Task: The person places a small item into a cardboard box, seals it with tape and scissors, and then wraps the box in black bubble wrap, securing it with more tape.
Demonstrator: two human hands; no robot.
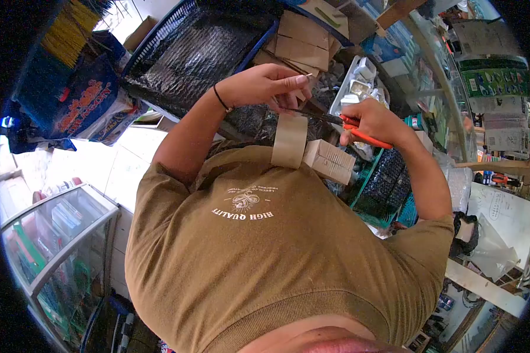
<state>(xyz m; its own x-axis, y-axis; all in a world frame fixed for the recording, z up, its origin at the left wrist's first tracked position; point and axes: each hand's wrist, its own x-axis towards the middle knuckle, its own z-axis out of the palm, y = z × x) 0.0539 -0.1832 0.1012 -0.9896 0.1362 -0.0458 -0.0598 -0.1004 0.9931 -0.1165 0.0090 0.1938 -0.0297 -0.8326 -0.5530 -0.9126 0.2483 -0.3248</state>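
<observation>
My right hand [372,122] is closed round the orange handles of a pair of scissors [365,136], whose dark blades point left toward my left hand [268,88]. The fingers of my left hand are bent together near the blade tips. Something thin and pale shows at its fingertips, too small to make out. Just below the blades, against my chest, a wide beige band or roll [290,141] stands beside a small pale box [330,161] with fine lines on its side.
Dark bubble wrap fills a blue basket [153,41] at the upper left, beside flat cardboard [303,41]. A white tray [341,88] of small items lies beyond my right hand. Near my right forearm is a green basket [365,176]. A glass case [59,229] stands at the left.
</observation>
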